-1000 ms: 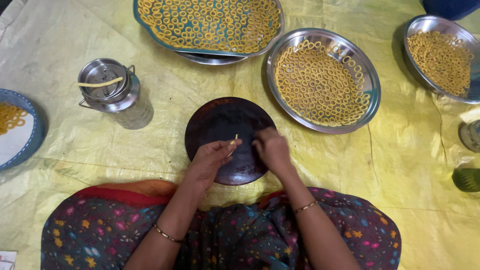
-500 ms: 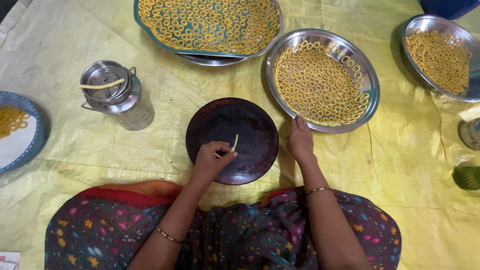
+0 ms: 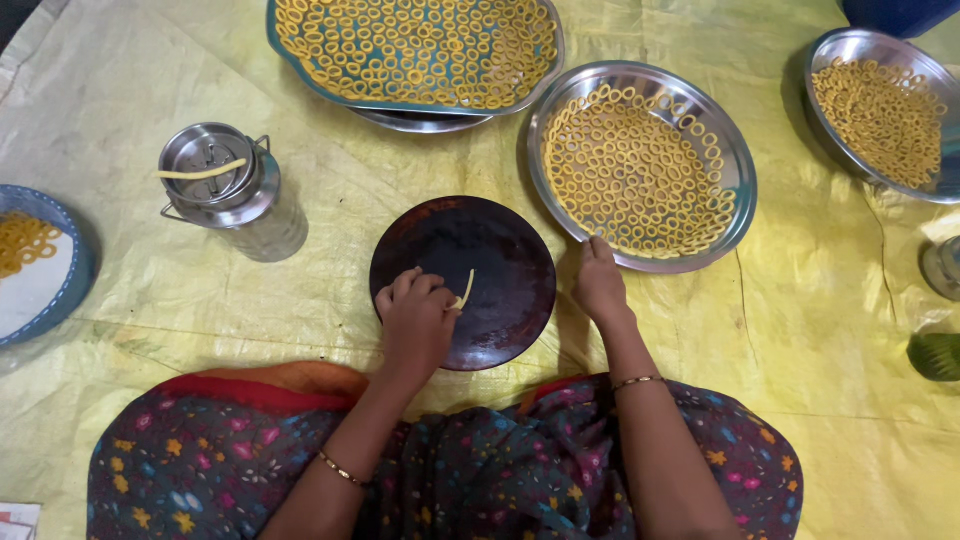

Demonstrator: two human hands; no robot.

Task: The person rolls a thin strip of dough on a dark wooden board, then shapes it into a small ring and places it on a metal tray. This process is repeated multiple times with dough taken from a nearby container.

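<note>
Two hands are at work over the dark round plate (image 3: 463,283) that sits on the yellow sheet (image 3: 150,60) in front of our lap. Our left hand (image 3: 415,322) is curled at the near-left edge of that plate, fingers closed on a short pale dough strip (image 3: 466,290) whose free end lies on the plate's middle. Our right hand (image 3: 598,283) is off the plate's right edge, fingers flat and holding nothing, the tips touching the near rim of a steel tray (image 3: 741,215) filled with small dough rings (image 3: 640,175).

To shape this piece well, we judge, the strip should stay on the plate's smooth face — it looks thin and soft, so a light pinch is better than a hard one, which would likely flatten or snap it. Bringing the ends round to meet and pressing them just enough to join seems the point where care counts. The right hand would do best to come back over the plate to help close the loop.

Beyond the plate lies a blue-rimmed tray (image 3: 300,75) packed with rings; far to the plate's right a second steel tray (image 3: 830,45) holds more. Left of the plate stands a steel can (image 3: 232,195) with another strip across its lid — and further left a blue plate (image 3: 60,300).
</note>
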